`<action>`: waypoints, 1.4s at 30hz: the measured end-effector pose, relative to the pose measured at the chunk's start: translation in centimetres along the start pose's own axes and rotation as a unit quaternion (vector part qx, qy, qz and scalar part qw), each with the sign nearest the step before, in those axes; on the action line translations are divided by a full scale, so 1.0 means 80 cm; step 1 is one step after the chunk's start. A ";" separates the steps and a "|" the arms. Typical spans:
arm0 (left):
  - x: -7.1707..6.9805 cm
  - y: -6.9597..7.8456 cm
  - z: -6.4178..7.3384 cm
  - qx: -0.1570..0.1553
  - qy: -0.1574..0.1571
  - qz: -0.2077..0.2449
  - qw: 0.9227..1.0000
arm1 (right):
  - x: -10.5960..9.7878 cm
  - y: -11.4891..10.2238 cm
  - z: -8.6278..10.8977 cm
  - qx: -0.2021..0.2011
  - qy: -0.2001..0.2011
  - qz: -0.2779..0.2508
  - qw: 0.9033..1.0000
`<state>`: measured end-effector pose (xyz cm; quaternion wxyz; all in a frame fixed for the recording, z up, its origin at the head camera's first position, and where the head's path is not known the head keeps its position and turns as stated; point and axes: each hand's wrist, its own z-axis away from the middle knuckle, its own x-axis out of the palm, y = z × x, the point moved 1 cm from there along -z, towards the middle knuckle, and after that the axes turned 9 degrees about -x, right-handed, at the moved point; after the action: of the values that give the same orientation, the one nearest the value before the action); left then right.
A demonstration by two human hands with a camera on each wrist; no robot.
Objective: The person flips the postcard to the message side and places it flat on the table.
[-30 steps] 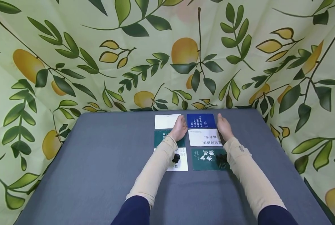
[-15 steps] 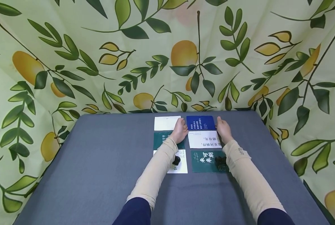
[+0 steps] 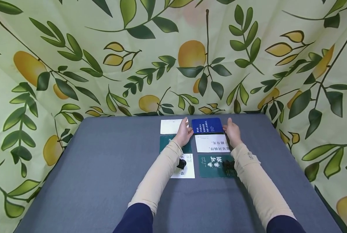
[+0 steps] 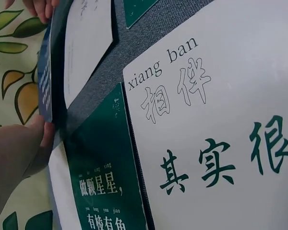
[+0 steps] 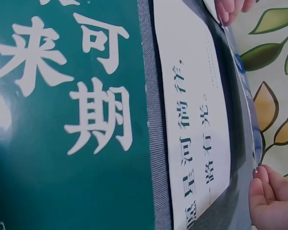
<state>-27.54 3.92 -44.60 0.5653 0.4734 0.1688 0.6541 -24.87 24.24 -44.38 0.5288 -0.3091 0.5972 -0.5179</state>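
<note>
A blue card (image 3: pixel 207 125) with white lettering is held between both hands at the back of the table. At its left edge, the left hand (image 3: pixel 184 133) pinches the card with its fingertips. The right hand (image 3: pixel 233 132) pinches the opposite edge between thumb and fingers. In the right wrist view the blue card (image 5: pixel 249 98) stands tilted up off the table, seen nearly edge-on. Just in front of it lies a white card (image 3: pixel 211 143) with dark lettering, and nearer still a green card (image 3: pixel 209 163) reading 未来可期.
On the left, under the left arm, are a white card (image 3: pixel 170 126), a green card (image 3: pixel 165 141) and a white lettered card (image 3: pixel 189 170) in a column. The grey-blue table (image 3: pixel 103 168) meets a leaf-and-fruit patterned cloth (image 3: pixel 162 81) behind and at the sides.
The blue card has risen from the table and shifted slightly left. The left hand has moved a little left, its fingers spreading; the right hand has closed onto the card's right edge.
</note>
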 end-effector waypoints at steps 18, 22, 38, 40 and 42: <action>0.010 0.007 0.013 0.027 0.015 -0.122 0.992 | 0.004 -0.004 -0.003 0.001 0.042 -0.018 0.999; 0.012 0.008 0.014 0.034 0.019 -0.140 0.989 | 0.004 -0.002 -0.004 -0.007 0.042 -0.028 0.999; 0.014 0.003 0.018 0.065 0.021 -0.216 0.974 | 0.009 0.000 0.001 -0.033 0.054 -0.028 0.998; 0.013 0.002 0.018 0.076 0.030 -0.223 0.971 | 0.010 0.002 0.002 -0.036 0.057 -0.030 0.997; 0.012 0.002 0.018 0.088 0.042 -0.227 0.969 | 0.010 0.002 0.003 -0.040 0.060 -0.029 0.997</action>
<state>-26.35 4.31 -43.36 0.6475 0.4425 0.3524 0.5106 -24.81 23.46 -44.77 0.4639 -0.3155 0.6391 -0.5261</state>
